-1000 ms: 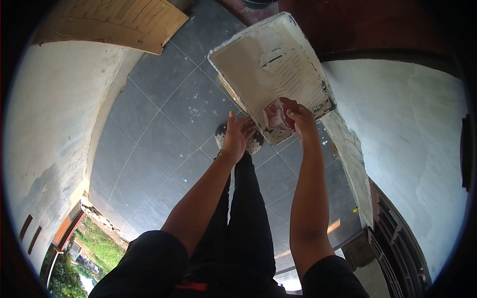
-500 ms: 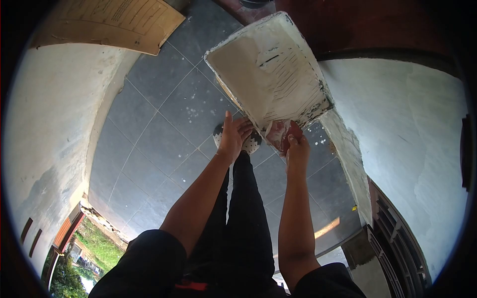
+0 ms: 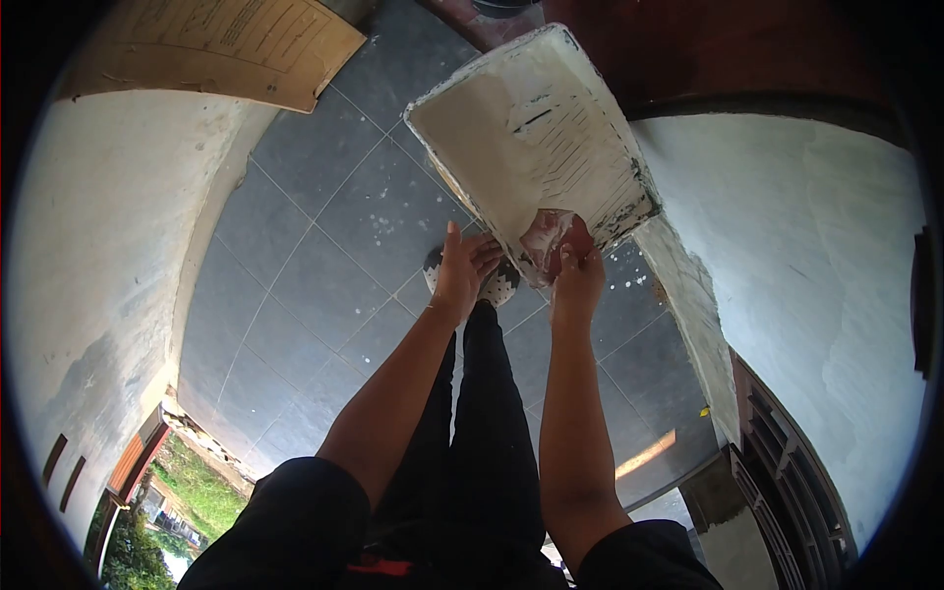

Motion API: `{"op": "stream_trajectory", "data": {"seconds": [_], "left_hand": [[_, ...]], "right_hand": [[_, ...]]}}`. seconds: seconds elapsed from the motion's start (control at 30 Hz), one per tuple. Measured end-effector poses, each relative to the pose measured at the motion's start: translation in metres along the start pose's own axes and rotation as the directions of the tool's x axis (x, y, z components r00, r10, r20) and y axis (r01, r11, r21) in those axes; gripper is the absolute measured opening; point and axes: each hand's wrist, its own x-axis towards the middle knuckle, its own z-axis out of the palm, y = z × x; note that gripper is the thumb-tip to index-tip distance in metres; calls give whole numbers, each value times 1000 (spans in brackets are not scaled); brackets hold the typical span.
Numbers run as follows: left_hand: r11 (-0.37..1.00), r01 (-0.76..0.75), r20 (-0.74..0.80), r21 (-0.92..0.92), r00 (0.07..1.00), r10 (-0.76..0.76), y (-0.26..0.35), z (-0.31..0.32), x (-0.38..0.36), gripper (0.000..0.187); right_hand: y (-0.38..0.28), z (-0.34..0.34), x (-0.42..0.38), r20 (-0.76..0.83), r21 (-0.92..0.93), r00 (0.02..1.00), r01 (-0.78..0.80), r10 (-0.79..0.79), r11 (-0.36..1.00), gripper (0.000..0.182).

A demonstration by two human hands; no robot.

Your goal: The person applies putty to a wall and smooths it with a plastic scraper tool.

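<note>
My right hand (image 3: 578, 282) is closed on a flat reddish-brown scraper (image 3: 553, 239), its face smeared with white paste. The scraper lies over the near corner of a paint tray (image 3: 492, 133), which is coated in cream-white with dark chips along its rim and ribbed lines on one side. To the left, my left hand (image 3: 462, 267) is open and holds nothing, its fingers stretched out beside the tray's near left edge, above my shoes (image 3: 501, 285).
Grey floor tiles (image 3: 324, 265) with white splashes lie below. Pale walls stand on the left (image 3: 118, 246) and right (image 3: 796, 236). A cardboard box (image 3: 226, 49) is at upper left, a dark red surface (image 3: 718, 54) behind the tray, and a dark louvred frame (image 3: 787, 472) at lower right.
My right hand has moved slightly up and left with the scraper, which now overlaps more of the tray's near corner. The left hand has stayed in place.
</note>
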Motion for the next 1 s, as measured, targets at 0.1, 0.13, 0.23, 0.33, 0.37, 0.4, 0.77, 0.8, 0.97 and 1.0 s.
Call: {"op": "stream_trajectory", "data": {"seconds": [0.1, 0.13, 0.23, 0.33, 0.37, 0.4, 0.77, 0.8, 0.97, 1.0], "left_hand": [[1000, 1, 12, 6, 1000, -1, 0, 1, -3, 97], [1000, 8, 17, -6, 1000, -8, -2, 0, -2, 97], [1000, 20, 23, -18, 1000, -19, -5, -4, -1, 97], [999, 27, 21, -20, 999, -26, -8, -4, 0, 97], [999, 29, 15, -22, 999, -29, -8, -4, 0, 97], [999, 28, 14, -22, 1000, -28, -7, -3, 0, 97], [1000, 27, 39, -6, 999, -27, -3, -1, -2, 100], [1000, 28, 38, -6, 999, -28, -4, -2, -2, 100], [999, 28, 53, -17, 998, -27, -4, -3, -2, 101], [999, 28, 50, -17, 998, -27, -4, -4, -3, 101]], "right_hand": [[-8, -5, -4, 69, -302, 970, 243, -233, 922, 19], [-14, -4, -6, 70, -302, 970, 243, -233, 922, 19], [-22, -3, -11, 154, -410, 960, 276, -233, 869, 19], [-21, 0, -10, 184, -446, 954, 295, -236, 845, 22], [-21, 1, -9, 178, -466, 953, 300, -244, 832, 23], [-24, 4, -9, 173, -485, 952, 306, -254, 819, 24], [-31, 7, 4, 330, -472, 907, 398, -261, 787, 23], [-32, 7, 3, 363, -479, 900, 401, -240, 781, 23], [-47, 7, -4, 269, -306, 915, 378, -302, 874, 23], [-41, 10, -2, 313, -407, 898, 422, -310, 810, 22]]}}
